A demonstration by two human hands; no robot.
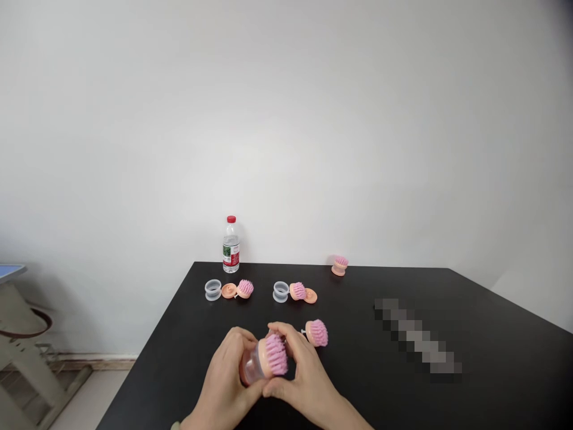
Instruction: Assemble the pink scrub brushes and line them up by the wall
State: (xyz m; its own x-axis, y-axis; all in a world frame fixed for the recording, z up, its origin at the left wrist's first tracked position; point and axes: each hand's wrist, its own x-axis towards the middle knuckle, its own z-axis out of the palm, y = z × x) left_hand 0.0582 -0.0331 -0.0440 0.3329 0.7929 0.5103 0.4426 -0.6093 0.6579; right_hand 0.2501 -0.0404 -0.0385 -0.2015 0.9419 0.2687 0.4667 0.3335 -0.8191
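Near the front of the black table, my left hand (pixel 227 375) is wrapped round the clear body of a small round scrubbing brush (pixel 274 356). The brush is tilted, its pink bristles facing right and its peach collar next to the clear part. My right hand (pixel 307 373) curls round the bristle end, with thumb and fingers against it. Just beyond my right fingers lies a loose pink brush head (pixel 317 332) with a thin white stem. Farther back are two clear rings (pixel 213 289), peach discs (pixel 229 291) and more loose brush heads (pixel 245 289).
A water bottle (pixel 231 248) with a red cap stands at the back left by the wall. A whole brush (pixel 339 266) stands at the back edge. A pixelated strip (pixel 418 340) covers something on the right. A desk frame (pixel 31 358) stands left of the table.
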